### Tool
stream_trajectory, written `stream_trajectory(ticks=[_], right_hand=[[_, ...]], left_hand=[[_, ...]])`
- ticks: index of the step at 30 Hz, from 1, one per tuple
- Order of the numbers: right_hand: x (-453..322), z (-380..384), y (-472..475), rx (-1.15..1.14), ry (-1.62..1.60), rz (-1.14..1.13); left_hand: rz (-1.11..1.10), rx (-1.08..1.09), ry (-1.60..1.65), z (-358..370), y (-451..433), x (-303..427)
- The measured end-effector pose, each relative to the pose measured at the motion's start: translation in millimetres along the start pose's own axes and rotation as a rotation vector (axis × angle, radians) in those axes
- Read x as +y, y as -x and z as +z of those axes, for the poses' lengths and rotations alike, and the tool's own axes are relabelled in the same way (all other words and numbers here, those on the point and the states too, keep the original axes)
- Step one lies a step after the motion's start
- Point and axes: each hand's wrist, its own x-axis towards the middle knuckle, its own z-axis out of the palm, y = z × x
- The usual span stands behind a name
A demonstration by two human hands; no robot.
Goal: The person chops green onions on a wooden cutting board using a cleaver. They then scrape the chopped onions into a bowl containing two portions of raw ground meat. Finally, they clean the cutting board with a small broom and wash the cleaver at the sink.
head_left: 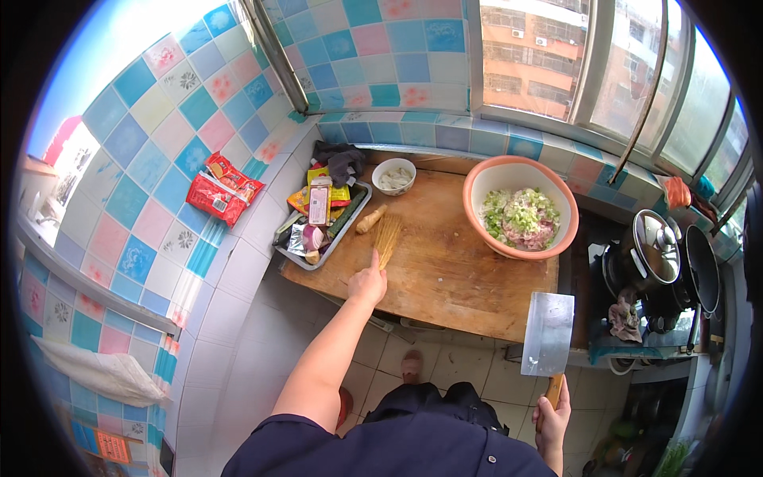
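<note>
My left hand (368, 285) is closed around the lower end of a straw brush (389, 235), its bristles lying over the wooden board (441, 301). Beside the bristles rests a pale ginger-like root (371, 219). Off the board's front right corner, my right hand (552, 417) grips a cleaver (547, 334) by its wooden handle, the broad blade pointing away from me. Bits of food cling to the blade. An orange-rimmed bowl (474, 206) at the back right of the board contains minced meat (536, 229) and chopped green onion (524, 206).
A small white bowl (393, 189) with pale pieces stands at the back. On the left, a metal tray (340, 238) holds packets, a purple onion (312, 237) and a cucumber (346, 214). Red packets (223, 191) lie on the tiled ledge. A lidded pot (653, 247) occupies the stove at right.
</note>
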Motion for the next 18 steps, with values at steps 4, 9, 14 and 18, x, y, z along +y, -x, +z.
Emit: stream_trajectory(ticks=[4, 9, 14, 18], right_hand=[[9, -4, -1, 0.003, -0.039, 0.014], [15, -3, -9, 0.019, -0.05, -0.024], [19, 6, -12, 0.067, -0.062, -0.024], [17, 9, -9, 0.084, -0.065, -0.013]], left_hand=[[0.361, -0.16, 0.088, 6, 21, 80], [0.5, -0.184, 0.148, -23, 10, 62], [0.658, -0.288, 0.156, -41, 12, 79], [0.55, -0.198, 0.18, -33, 0, 105]])
